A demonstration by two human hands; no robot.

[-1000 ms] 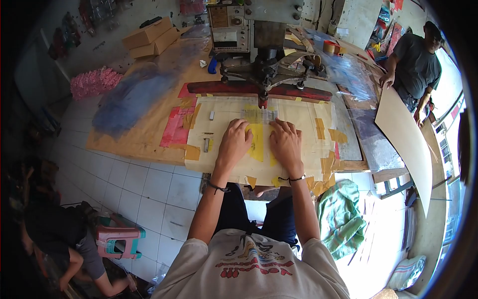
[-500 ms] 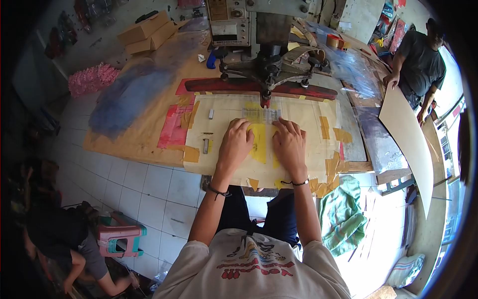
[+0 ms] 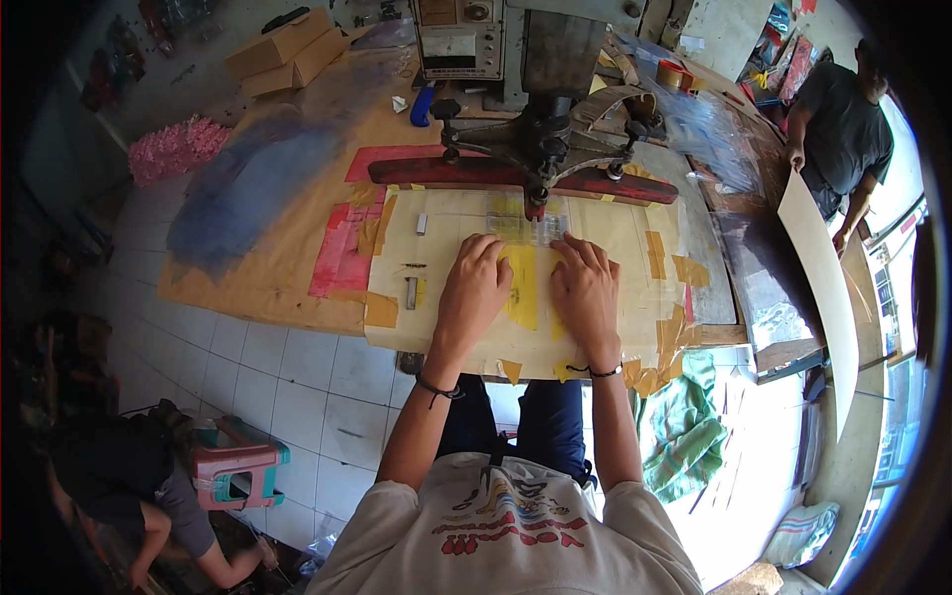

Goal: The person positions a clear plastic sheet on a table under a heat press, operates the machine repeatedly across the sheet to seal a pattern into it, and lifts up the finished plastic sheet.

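My left hand (image 3: pixel 479 288) lies on the pale taped board (image 3: pixel 446 332), its fingertips at the lower left edge of a clear plastic piece (image 3: pixel 511 227). My right hand (image 3: pixel 586 288) rests opposite, fingertips by the plastic's right end. The fingers of both hands are bent and close together; whether they pinch anything is too small to tell. Between the hands runs a yellow strip (image 3: pixel 521 288). Just beyond the plastic, the red bar (image 3: pixel 446 171) of a press (image 3: pixel 545 134) spans the board. Small metal pieces (image 3: pixel 412 293) sit on the board's left part.
At the right a person (image 3: pixel 843 129) holds a large pale sheet (image 3: pixel 818 288). Another person (image 3: pixel 129 476) crouches at lower left beside a pink and green stool (image 3: pixel 238 471). A cardboard box (image 3: pixel 288 55), blue film (image 3: pixel 248 203) and a control box (image 3: pixel 459 45) stand around the worktable.
The view has shifted slightly. My hands stay by the clear plastic, a little farther apart. The person at the right has moved the large sheet slightly, and it now looks narrower.
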